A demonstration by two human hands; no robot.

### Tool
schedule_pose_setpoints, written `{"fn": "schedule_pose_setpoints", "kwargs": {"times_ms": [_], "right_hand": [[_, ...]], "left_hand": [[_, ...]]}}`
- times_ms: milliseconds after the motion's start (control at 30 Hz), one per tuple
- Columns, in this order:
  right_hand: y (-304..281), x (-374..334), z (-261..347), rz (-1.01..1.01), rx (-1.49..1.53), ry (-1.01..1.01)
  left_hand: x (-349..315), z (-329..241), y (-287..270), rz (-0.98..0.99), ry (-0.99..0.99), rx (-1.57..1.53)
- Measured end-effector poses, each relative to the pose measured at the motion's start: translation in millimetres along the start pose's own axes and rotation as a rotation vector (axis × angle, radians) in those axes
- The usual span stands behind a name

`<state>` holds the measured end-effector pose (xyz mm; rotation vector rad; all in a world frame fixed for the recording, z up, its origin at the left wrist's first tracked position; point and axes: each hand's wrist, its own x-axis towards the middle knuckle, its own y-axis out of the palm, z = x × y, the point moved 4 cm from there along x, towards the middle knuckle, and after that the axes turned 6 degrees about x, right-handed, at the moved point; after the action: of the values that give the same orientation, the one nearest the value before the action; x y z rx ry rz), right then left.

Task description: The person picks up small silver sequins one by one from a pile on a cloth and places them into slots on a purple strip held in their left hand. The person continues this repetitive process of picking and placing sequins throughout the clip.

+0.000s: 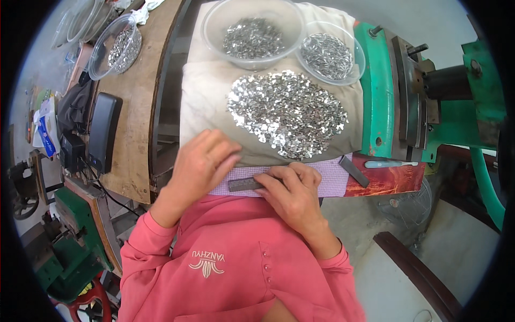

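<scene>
My right hand (294,194) rests at the near edge of the work surface, its fingers closed on the right end of a dark grey bar (241,185) that lies on a purple checked cloth (332,180). My left hand (204,163) is just left of and above the bar, fingers curled together; whatever they may hold is too small to make out. Beyond both hands, a broad pile of small shiny metal pieces (289,115) spreads over a grey-beige cloth (206,102). Another dark bar (354,172) lies apart, right of my right hand.
Behind the pile stand a clear tub (214,52) of metal pieces and a shallower tub (360,64) of small pins. A green machine press (378,96) flanks the right side, a light-blue-handled tool (382,164) before it. Leftward, a wooden table (137,107) carries another tub (99,59).
</scene>
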<state>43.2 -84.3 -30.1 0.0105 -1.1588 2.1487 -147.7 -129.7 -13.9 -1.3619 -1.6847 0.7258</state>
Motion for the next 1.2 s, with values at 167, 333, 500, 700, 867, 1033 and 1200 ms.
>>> {"fn": "schedule_pose_setpoints", "kwargs": {"times_ms": [167,333,500,700,867,1033,1200], "right_hand": [[-14,4,-1,0.11,0.022,0.061],[-21,18,-10,0.074,-0.024,0.106],[-9,50,-6,0.0,-0.27,0.118],[-7,44,-6,-0.013,-0.186,0.104],[-15,37,-14,-0.087,-0.178,0.152],[-15,38,-15,-0.113,-0.174,0.149],[-9,48,-10,-0.071,-0.191,0.135]], "left_hand": [[-25,0,8,0.026,-0.048,-0.044],[-31,2,5,0.064,0.002,-0.058],[-31,6,2,0.079,-0.028,-0.121],[-46,7,-5,0.049,-0.019,-0.173],[-50,-5,0,0.112,0.049,-0.067],[-49,-9,-3,0.092,0.105,-0.009],[-35,-6,-2,0.059,0.121,0.026]]}}
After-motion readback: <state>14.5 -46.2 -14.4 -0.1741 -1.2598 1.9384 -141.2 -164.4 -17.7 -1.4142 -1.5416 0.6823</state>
